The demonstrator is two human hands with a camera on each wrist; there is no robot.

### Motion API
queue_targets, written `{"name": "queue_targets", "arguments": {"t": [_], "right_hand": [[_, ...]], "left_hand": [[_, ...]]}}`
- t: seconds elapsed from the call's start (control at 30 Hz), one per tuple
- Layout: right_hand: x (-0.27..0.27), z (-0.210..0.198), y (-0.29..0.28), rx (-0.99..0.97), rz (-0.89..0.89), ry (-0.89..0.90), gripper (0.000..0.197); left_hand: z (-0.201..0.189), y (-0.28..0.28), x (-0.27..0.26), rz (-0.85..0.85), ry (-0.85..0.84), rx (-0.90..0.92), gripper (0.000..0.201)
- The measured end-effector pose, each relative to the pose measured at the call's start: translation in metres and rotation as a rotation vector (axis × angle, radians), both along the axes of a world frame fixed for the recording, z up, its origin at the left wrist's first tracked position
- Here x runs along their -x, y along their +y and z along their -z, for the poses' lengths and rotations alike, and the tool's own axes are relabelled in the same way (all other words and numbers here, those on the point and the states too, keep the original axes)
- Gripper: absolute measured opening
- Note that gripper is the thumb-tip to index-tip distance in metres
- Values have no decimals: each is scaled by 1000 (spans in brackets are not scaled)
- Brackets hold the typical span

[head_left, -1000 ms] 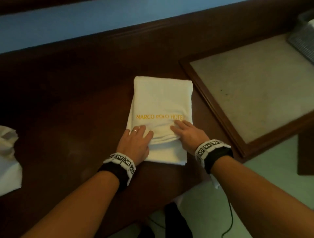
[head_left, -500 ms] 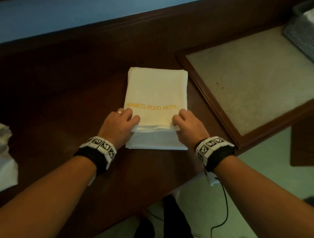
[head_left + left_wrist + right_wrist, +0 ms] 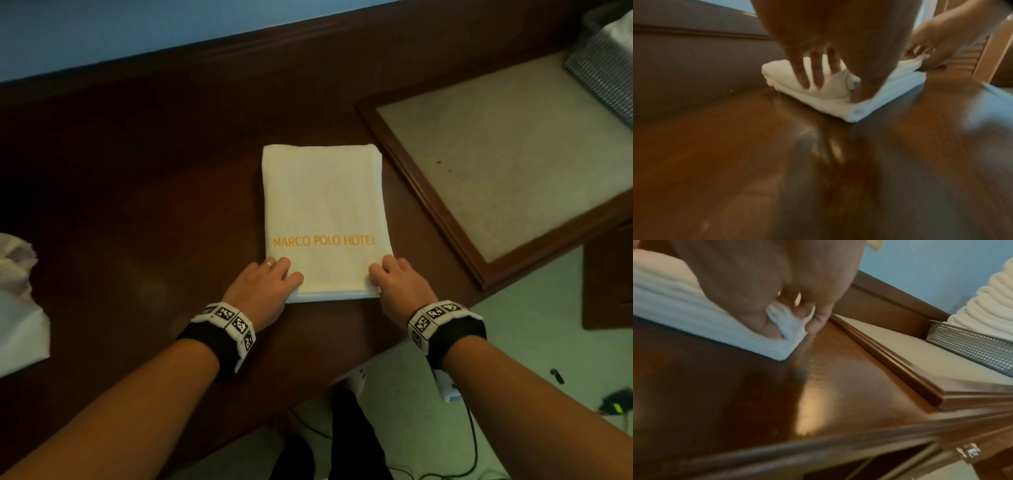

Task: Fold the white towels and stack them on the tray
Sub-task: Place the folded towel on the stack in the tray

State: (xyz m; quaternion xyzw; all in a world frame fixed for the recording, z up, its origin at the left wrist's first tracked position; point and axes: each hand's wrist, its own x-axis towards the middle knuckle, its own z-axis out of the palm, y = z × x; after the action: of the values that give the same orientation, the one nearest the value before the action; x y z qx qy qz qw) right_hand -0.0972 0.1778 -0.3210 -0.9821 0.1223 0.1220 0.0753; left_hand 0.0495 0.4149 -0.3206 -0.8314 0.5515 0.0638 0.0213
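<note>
Both my left hand (image 3: 265, 287) and right hand (image 3: 394, 282) pinch the folded white towel's (image 3: 325, 209) near corners at six o'clock on the desk, ready, I judge, for lifting toward the tray (image 3: 603, 65) at two o'clock.

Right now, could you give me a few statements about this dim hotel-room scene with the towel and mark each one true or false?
1. The folded white towel with orange lettering lies on the dark wooden tabletop. True.
2. The left hand and the right hand grip the towel's near corners. True.
3. The towel already sits in the perforated metal tray. False: it lies on the wood; the tray stands far off to the right.
4. The tray is empty. False: stacked white towels rest in it.
5. A crumpled white cloth lies at the left edge. True.
6. The lettering is blue. False: it is orange.
</note>
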Motion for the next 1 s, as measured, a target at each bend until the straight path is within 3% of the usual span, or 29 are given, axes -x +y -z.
{"name": "queue_targets", "arguments": {"t": [0.1, 0.2, 0.27, 0.37, 0.4, 0.53, 0.63, 0.73, 0.83, 0.9, 1.0], "right_hand": [[0, -3, -1, -56, 47, 36, 29], [1, -6, 0, 14, 45, -27, 30], [5, -7, 3, 28, 40, 118, 35], [4, -14, 3, -40, 75, 234, 27], [1, -18, 1, -80, 122, 204, 22], [-19, -24, -14, -231, 465, -7, 17], [-35, -12, -21, -323, 612, -31, 39], [-47, 3, -21, -412, 697, 13, 70], [-57, 11, -21, -504, 799, 9, 86], [-60, 15, -23, -599, 854, -3, 84], [-59, 17, -25, -703, 865, -2, 67]], "left_hand": [[0, 4, -1, -105, 58, -30, 39], [-1, 4, 1, -31, 52, -20, 49], [-3, -1, 6, 2, 97, -109, 50], [-11, -8, 4, -50, 271, -294, 26], [-15, -9, 2, -111, 331, -264, 21], [-16, -12, -13, -549, 382, -120, 40], [-12, -25, -14, -831, 429, -63, 50], [-5, -41, -13, -992, 567, 10, 57], [6, -51, -15, -1122, 700, 176, 58], [12, -57, -18, -1184, 749, 233, 60], [16, -62, -20, -1201, 842, 288, 57]]}}
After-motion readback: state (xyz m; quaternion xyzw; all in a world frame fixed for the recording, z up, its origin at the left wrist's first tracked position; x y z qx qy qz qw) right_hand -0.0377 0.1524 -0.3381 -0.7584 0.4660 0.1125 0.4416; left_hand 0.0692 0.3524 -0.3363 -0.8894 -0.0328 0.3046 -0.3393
